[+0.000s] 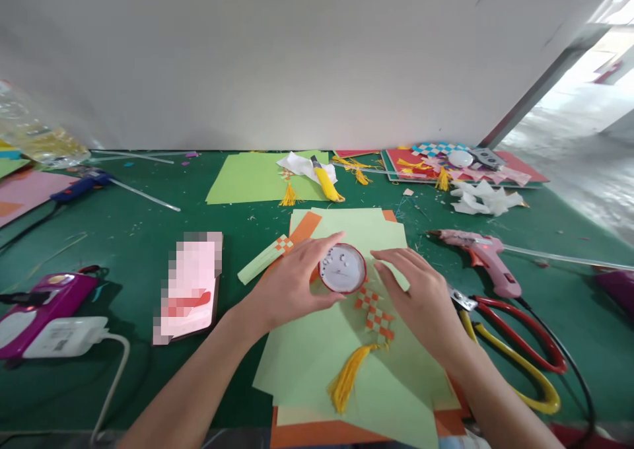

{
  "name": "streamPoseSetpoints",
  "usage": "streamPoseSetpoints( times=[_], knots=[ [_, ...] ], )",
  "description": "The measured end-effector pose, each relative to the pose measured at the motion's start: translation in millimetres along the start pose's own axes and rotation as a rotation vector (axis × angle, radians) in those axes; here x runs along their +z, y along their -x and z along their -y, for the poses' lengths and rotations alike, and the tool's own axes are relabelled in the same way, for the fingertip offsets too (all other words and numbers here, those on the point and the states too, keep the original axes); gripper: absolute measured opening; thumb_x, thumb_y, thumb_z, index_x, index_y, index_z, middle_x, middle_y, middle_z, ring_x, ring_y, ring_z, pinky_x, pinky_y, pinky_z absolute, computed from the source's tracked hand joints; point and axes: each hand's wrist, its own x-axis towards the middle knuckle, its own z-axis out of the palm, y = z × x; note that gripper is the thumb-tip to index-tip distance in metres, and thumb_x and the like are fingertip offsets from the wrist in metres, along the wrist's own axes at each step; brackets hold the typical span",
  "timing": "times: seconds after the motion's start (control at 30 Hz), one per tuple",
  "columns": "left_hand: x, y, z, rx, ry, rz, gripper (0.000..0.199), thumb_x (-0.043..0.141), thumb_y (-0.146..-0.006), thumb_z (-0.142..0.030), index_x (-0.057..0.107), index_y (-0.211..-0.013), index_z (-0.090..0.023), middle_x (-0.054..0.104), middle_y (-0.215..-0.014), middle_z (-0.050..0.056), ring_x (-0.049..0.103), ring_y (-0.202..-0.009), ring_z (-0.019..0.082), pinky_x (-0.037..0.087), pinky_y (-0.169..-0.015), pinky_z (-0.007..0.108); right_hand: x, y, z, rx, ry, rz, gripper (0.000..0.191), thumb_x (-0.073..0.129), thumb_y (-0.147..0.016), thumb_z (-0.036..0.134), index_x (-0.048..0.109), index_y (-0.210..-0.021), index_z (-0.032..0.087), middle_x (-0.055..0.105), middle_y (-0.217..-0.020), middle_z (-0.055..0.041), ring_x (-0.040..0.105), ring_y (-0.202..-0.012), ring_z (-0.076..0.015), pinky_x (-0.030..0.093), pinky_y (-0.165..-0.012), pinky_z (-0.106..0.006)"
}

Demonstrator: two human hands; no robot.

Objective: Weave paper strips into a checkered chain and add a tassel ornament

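Observation:
My left hand (292, 277) is curved around a small round dish (341, 268) with a red rim, and a few tiny white bits lie inside. To the right of the dish, my right hand (416, 290) is bent over the green paper with its fingers apart, and nothing shows in its grasp. Below the dish lies a woven orange-and-green checkered piece (379, 320), partly beside my right hand, with a yellow tassel (351, 376) at its end. All this is above a stack of light green paper sheets (307, 363). Left of my left hand is a green strip with a checkered end (262, 261).
A pink glue gun (483, 251) and red-and-yellow-handled scissors or pliers (525, 343) lie right. A phone (191, 290) and purple power strip (49, 297) are left. Behind are a yellow cutter (325, 181), a blue glue gun (84, 185) and crumpled white paper (485, 198).

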Motion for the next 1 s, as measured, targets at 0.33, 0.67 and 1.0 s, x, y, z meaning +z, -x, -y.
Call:
streamPoseSetpoints(
  times=[0.33, 0.67, 1.0],
  knots=[
    [3.6, 1.3, -16.5, 0.132, 0.102, 0.121, 0.073, 0.069, -0.079, -0.042, 0.034, -0.143, -0.031, 0.053, -0.138, 0.003, 0.049, -0.127, 0.024, 0.042, -0.106, 0.036, -4.7, -3.3, 8.9, -0.114, -0.187, -0.025, 0.018, 0.051, -0.087, 0.011, 0.066, -0.087, 0.02, 0.068, -0.096, -0.0075, 0.062, -0.095, -0.0205, 0.051, -0.083, -0.036],
    [-2.6, 18.8, 1.4, 0.196, -0.038, 0.091, 0.072, 0.07, -0.078, -0.046, 0.037, -0.139, -0.025, 0.059, -0.128, 0.005, 0.051, -0.117, 0.025, 0.04, -0.102, 0.041, 5.8, 5.8, 6.3, -0.222, -0.28, 0.256, 0.019, 0.054, -0.087, 0.007, 0.065, -0.093, 0.02, 0.064, -0.108, -0.0089, 0.052, -0.114, -0.0241, 0.053, -0.089, -0.041],
    [0.7, 24.3, 6.1, 0.183, -0.039, 0.186, 0.073, 0.071, -0.077, -0.048, 0.041, -0.138, -0.022, 0.06, -0.126, 0.003, 0.049, -0.114, 0.024, 0.041, -0.097, 0.038, 11.6, 12.4, 14.0, -0.296, -0.152, 0.357, 0.018, 0.053, -0.089, 0.011, 0.068, -0.097, 0.017, 0.054, -0.129, -0.0144, 0.033, -0.138, -0.0307, 0.047, -0.102, -0.051]
  ],
)
